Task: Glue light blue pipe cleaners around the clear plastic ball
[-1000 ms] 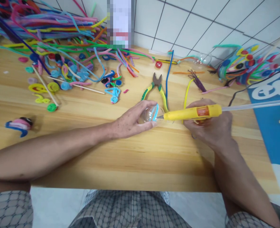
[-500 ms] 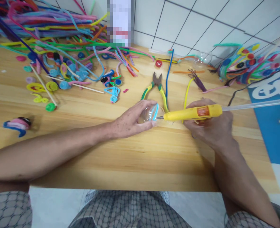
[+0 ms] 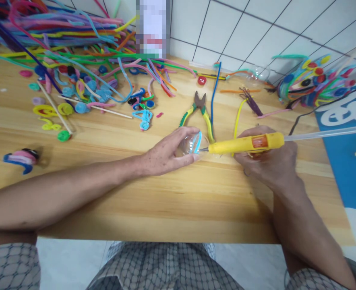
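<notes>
My left hand (image 3: 173, 153) grips a clear plastic ball (image 3: 186, 146) between thumb and fingers. Light blue pipe cleaner strips (image 3: 198, 141) curve over the ball's surface. My right hand (image 3: 268, 165) is wrapped round a yellow hot glue gun (image 3: 238, 144), with a clear glue stick (image 3: 325, 131) jutting from its back end. The gun's metal nozzle points left and meets the ball beside the blue strip; whether it presses on it I cannot tell. Just beyond the ball lie pliers with green and yellow handles (image 3: 208, 121), jaws apart.
A heap of coloured pipe cleaners (image 3: 60, 30) fills the back left, with small curled pieces and wooden sticks (image 3: 55, 108) before it. A yellow craft knife (image 3: 211, 76) and a red button-like disc (image 3: 201, 80) lie near the tiled wall. Decorated balls (image 3: 312, 82) stand back right.
</notes>
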`<state>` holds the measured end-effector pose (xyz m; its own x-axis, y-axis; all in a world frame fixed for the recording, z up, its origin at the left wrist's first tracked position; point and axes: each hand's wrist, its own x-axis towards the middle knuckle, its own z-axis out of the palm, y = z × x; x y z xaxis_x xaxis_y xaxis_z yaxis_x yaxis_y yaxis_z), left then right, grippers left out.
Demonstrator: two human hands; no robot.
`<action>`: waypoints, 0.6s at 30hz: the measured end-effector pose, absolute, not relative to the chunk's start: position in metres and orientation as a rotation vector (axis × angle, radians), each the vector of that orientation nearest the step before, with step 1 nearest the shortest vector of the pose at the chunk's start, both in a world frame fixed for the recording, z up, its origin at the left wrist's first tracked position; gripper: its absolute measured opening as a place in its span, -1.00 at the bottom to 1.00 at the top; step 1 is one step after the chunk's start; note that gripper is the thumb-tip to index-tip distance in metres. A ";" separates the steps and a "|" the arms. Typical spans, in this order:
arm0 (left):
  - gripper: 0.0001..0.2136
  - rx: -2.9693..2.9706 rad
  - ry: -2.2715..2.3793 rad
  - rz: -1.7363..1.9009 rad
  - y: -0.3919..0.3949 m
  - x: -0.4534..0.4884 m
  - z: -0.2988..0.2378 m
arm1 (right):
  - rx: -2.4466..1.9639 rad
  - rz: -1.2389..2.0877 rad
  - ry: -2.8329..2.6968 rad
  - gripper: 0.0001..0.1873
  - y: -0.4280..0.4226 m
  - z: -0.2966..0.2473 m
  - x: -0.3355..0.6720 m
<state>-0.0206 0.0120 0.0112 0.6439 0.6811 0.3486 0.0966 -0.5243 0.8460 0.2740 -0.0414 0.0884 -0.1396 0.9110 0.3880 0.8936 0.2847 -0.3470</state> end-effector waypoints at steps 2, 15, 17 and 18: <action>-0.42 2.010 0.607 0.857 0.012 -0.021 0.011 | -1.609 0.055 -2.033 -0.81 -0.042 0.088 0.274; -0.42 2.015 0.594 0.869 0.012 -0.020 0.012 | -1.603 0.072 -2.023 -0.81 -0.041 0.086 0.274; -0.42 2.019 0.606 0.859 0.012 -0.020 0.012 | -1.602 0.081 -2.021 -0.81 -0.042 0.086 0.274; -0.42 2.020 0.614 0.854 0.012 -0.021 0.012 | -1.604 0.079 -2.016 -0.81 -0.042 0.086 0.274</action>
